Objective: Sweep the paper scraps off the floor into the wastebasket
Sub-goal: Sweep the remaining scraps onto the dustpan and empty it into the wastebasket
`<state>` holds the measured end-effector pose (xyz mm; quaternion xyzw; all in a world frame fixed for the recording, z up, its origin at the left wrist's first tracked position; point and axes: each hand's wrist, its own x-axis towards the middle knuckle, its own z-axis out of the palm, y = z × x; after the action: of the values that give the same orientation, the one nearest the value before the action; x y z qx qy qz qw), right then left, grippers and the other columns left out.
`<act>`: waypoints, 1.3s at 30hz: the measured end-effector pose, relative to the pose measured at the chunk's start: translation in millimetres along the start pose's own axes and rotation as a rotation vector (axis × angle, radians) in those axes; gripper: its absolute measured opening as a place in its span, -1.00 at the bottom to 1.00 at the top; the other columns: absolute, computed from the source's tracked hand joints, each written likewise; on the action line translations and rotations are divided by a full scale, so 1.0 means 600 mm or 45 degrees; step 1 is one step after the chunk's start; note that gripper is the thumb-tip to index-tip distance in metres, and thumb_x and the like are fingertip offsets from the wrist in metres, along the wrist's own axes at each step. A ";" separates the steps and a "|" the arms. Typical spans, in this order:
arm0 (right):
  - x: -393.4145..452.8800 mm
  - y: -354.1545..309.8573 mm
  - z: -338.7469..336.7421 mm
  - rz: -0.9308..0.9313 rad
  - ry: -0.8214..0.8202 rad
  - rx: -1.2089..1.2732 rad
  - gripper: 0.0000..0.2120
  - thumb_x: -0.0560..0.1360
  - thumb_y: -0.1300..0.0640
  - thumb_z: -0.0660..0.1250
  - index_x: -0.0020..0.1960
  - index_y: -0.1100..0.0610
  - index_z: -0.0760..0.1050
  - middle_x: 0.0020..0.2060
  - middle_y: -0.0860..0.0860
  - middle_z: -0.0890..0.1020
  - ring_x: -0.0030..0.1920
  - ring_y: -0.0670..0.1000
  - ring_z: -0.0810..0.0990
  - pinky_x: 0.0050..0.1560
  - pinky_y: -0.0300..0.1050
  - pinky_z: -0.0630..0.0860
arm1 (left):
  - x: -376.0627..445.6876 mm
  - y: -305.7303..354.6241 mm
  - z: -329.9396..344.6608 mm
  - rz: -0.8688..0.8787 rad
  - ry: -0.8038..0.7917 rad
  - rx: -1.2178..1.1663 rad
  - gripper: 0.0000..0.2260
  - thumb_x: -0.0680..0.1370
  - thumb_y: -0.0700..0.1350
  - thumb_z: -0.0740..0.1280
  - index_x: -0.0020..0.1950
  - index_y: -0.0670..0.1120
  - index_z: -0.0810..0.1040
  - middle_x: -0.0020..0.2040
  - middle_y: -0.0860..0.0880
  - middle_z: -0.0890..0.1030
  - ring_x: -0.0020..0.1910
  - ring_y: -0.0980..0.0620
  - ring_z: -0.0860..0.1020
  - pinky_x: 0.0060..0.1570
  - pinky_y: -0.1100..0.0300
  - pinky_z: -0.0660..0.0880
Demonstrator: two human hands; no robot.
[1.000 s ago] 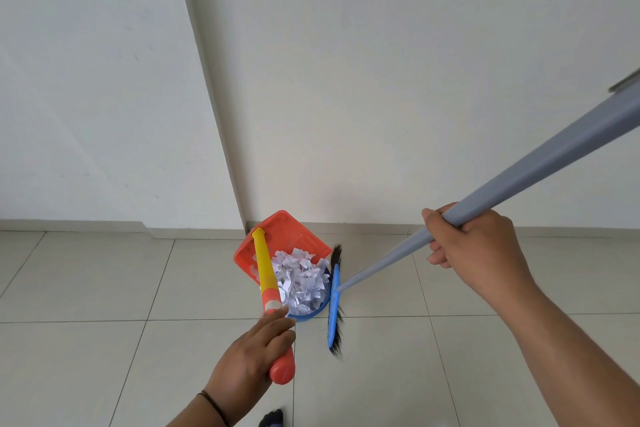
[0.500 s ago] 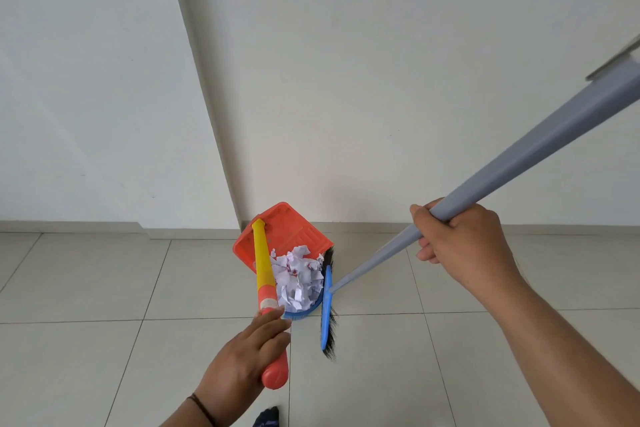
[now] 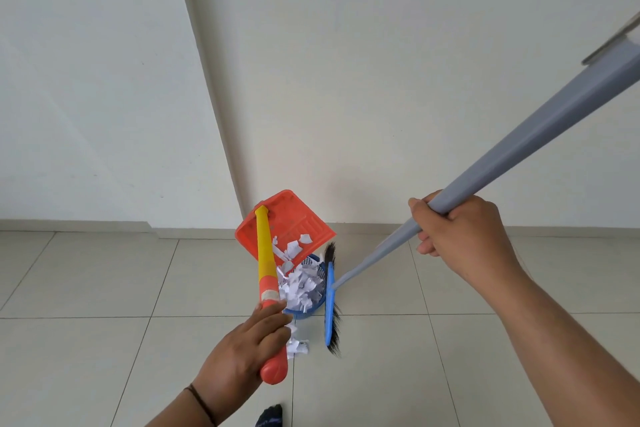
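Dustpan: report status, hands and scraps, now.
Left hand grips dustpan handle, pan tipped over blue wastebasket. Right hand grips broom. Paper scraps sliding in; a few scraps spilled on floor beside basket.

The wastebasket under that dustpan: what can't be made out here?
Head view, the only one:
- Blue wastebasket: mostly hidden by paper scraps, the orange dustpan and its handle; its depth cannot be told.
- Broom: the handle's top is cut off by the right edge.
- Dark item at the bottom edge: cut off, unidentifiable.
- Left hand: covers part of the dustpan handle.
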<state>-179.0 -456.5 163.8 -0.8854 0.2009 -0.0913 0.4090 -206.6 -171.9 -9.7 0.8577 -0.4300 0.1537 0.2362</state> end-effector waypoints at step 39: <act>-0.009 0.017 -0.092 -0.051 -0.044 -0.087 -0.77 0.44 0.00 0.36 -0.34 0.07 0.57 -0.49 0.06 0.65 -0.49 -0.02 0.65 -0.24 0.12 0.66 | 0.064 -0.015 -0.057 -0.312 0.353 -0.060 -0.79 0.46 -0.02 0.35 0.06 -0.05 0.51 0.07 -0.05 0.64 0.11 0.05 0.56 0.16 0.24 0.47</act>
<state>-204.6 -498.0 191.7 -0.9042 0.1790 -0.0771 0.3800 -179.0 -174.1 34.4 0.8685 -0.2891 0.2305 0.3302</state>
